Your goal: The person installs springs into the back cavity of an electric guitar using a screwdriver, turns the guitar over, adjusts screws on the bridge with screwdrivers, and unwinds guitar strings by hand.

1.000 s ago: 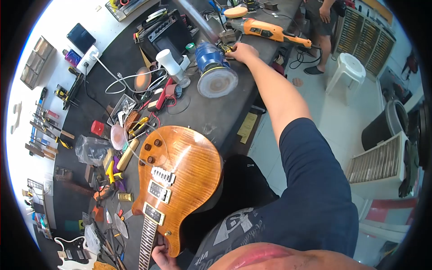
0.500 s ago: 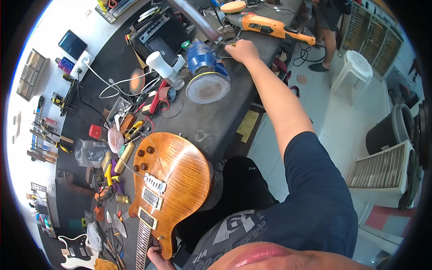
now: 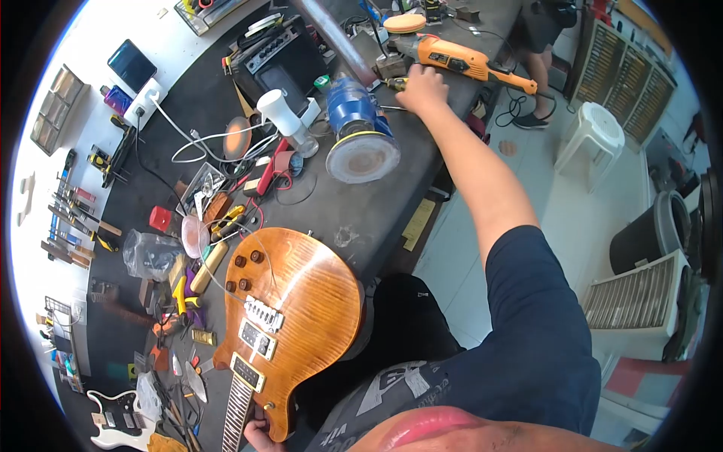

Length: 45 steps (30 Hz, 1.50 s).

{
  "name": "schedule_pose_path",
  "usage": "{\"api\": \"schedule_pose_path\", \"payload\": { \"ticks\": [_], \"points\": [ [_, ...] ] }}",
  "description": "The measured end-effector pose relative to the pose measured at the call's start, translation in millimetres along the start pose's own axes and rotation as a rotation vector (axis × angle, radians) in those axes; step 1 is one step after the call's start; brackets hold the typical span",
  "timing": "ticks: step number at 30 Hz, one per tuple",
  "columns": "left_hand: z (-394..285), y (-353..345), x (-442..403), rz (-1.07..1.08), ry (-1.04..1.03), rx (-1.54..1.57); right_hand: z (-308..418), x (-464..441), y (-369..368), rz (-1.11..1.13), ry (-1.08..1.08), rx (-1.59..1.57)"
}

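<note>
Left hand [image 3: 260,437] mostly hidden behind neck [image 3: 236,410] of amber electric guitar [image 3: 305,301]; grip unclear. Neck's far end cut off by bottom edge. Right hand [image 3: 424,92] hides its own fingertips; yellow-and-dark item [image 3: 396,83] there too small to identify. Bystander [image 3: 546,30] cropped by top edge.

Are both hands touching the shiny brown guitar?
No, the right hand is far up the workbench, well apart from the guitar.

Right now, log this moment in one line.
left hand: at guitar neck | right hand: near sander, grip unclear | sander: on bench
</note>
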<state>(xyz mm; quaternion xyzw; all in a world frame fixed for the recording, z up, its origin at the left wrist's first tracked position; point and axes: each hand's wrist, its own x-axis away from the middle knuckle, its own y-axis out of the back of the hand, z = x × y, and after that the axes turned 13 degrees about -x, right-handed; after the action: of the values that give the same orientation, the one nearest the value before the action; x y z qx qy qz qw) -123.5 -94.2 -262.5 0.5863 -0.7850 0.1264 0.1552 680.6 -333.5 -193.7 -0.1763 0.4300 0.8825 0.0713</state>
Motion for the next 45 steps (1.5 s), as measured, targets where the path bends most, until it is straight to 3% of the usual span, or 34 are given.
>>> {"api": "schedule_pose_path", "payload": {
  "ticks": [1, 4, 5, 8, 12, 14, 18, 19, 20, 21, 22, 24, 25, 27, 28, 30, 33, 36, 41, 45],
  "points": [
    [0.3, 0.7, -1.7, 0.003, -0.001, 0.0, -3.9, -2.0, -9.9, 0.037, 0.112, -0.012],
    [0.8, 1.4, -6.0, 0.016, 0.002, -0.007, -19.7, -39.3, -39.9, 0.186, 0.188, -0.052],
    [0.4, 4.1, -5.9, 0.019, 0.004, -0.013, -23.0, -41.6, -42.9, 0.011, 0.232, -0.098],
    [2.3, 8.4, -8.1, 0.026, 0.007, -0.023, -9.7, -29.0, 14.2, 0.032, 0.164, -0.175],
    [7.8, 19.9, -9.9, 0.049, 0.01, -0.024, -44.3, -4.0, 47.4, -0.051, 0.017, -0.335],
    [13.1, 27.0, -11.5, 0.074, 0.008, -0.019, -68.3, 22.5, 60.7, -0.129, -0.093, -0.484],
    [21.1, 57.1, -16.7, 0.167, -0.009, -0.045, -114.4, 85.7, 77.9, -0.089, -0.239, -1.236],
    [23.1, 79.1, -24.9, 0.254, -0.011, -0.127, -121.5, 103.3, 82.9, -0.079, -0.24, -1.34],
    [18.2, 105.4, -34.7, 0.387, -0.027, -0.356, -126.1, 120.4, 88.1, -0.066, -0.24, -1.442],
    [-11.8, 89.6, -22.9, 0.528, -0.105, -0.707, -125.2, 138.2, 98.7, -0.081, -0.233, -1.497],
    [-37.1, 76.9, 9.2, 0.34, -0.164, -1.317, -123.0, 156.1, 110.9, -0.092, -0.229, -1.553],
    [-79.7, 8.7, 82.6, 0.108, -0.369, -1.566, -126.7, 184.8, 119.8, -0.095, -0.215, -1.622],
    [-98.5, -21.4, 111.2, 0.131, -0.317, -1.501, -137.4, 193.8, 121.6, -0.081, -0.202, -1.634],
    [-106.1, -81.2, 141.5, 0.093, -0.663, -1.607, -137.7, 214.6, 129.5, -0.095, -0.216, -1.582],
    [-101.2, -100.4, 144.6, 0.047, -1.082, -1.77, -134.1, 223.7, 133.2, -0.092, -0.252, -1.574],
    [-74.8, -106.4, 128.4, 0.018, -1.062, -1.88, -129.4, 234.1, 135.5, -0.06, -0.233, -1.616],
    [-51.1, -99.1, 100.0, 0.023, -0.954, -1.673, -117.8, 241.9, 145.5, -0.008, -0.178, -1.672],
    [-55.6, -87.5, 101.7, 0.032, -1.078, -1.68, -105.6, 240.6, 168.8, 0.032, -0.062, -1.719],
    [-117.2, -69.4, 113.1, 0.011, -1.203, -1.563, -86.9, 247.0, 203.6, 0.037, 0.089, -1.755],
    [-183.2, -49.0, 116.9, 0.087, -1.176, -1.362, -64.1, 245.3, 215.3, 0.102, 0.237, -1.733]
  ]
}}
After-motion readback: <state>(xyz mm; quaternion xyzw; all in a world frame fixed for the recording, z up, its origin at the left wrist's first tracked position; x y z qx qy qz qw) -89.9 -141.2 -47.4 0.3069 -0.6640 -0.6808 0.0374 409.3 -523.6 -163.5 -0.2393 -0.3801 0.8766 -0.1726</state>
